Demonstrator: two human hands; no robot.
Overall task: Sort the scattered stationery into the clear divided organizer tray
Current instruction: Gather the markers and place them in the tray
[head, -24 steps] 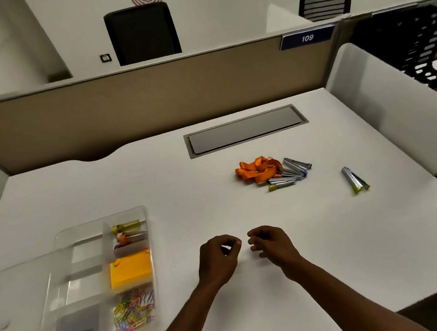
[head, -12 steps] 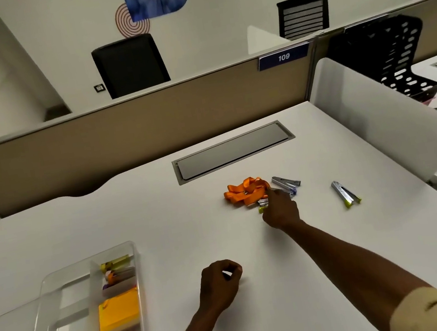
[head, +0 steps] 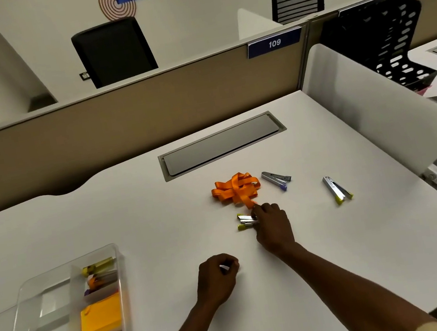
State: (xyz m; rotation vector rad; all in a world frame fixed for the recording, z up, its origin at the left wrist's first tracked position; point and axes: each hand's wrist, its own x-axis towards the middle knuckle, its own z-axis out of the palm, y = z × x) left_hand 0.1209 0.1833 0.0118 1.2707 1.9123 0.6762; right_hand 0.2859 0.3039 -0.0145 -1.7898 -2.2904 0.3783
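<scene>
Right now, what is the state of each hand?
Left hand: closed on something small and pale, which I cannot identify.
Right hand: gripping the yellow-tipped staple remover.

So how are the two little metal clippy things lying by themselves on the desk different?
The staple remover nearer the orange ribbon has purple tips; the one farther right has yellow tips. The purple one lies slanted mostly sideways, tips toward the lower right; the yellow one points mostly toward the person, tips nearest. Both are silvery metal, lie flat on the white desk, and neither of the hands touches them.
</scene>
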